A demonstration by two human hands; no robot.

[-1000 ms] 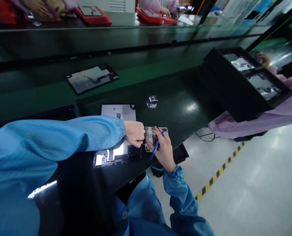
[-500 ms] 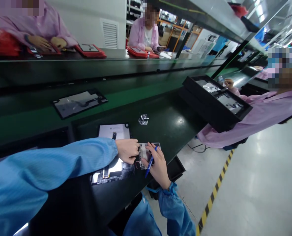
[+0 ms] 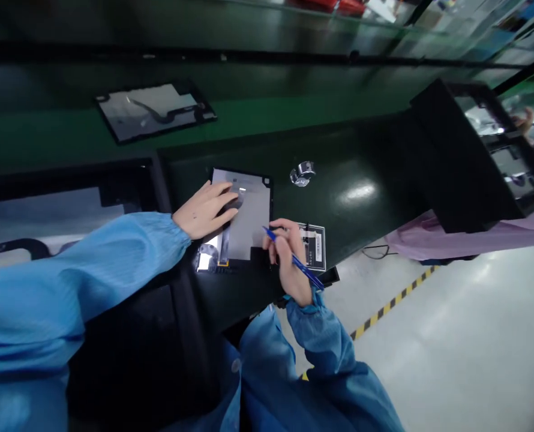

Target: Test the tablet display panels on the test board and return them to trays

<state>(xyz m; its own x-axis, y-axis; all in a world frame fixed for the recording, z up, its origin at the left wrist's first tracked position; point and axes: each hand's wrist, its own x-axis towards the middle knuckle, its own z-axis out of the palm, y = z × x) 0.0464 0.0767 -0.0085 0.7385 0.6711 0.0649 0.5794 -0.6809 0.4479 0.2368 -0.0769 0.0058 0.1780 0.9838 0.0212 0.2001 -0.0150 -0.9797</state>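
Observation:
My left hand (image 3: 207,211) lies flat with fingers spread on the left side of a tablet screen panel (image 3: 253,210), which rests grey back side up on the dark bench. A flex cable with a gold-edged end (image 3: 223,263) shows below that hand. In my right hand (image 3: 288,258), a slim blue pen-shaped tool (image 3: 299,264) is gripped, its upper end by the panel's right edge. A flat dark part with a white border and label (image 3: 317,247) lies just right of this hand, partly covered by it.
A shiny silver ring-shaped object (image 3: 302,174) stands on the bench (image 3: 339,150). Another screen panel (image 3: 154,114) lies further back. A dark tray (image 3: 156,180) holding a panel is at left. A black divided box (image 3: 460,162) stands at right, beside a co-worker's pink sleeve (image 3: 474,237).
The view has tilted down. My left hand has left the small flat part and spread onto the screen panel. My right hand, with the blue tool, has also shifted left off that part.

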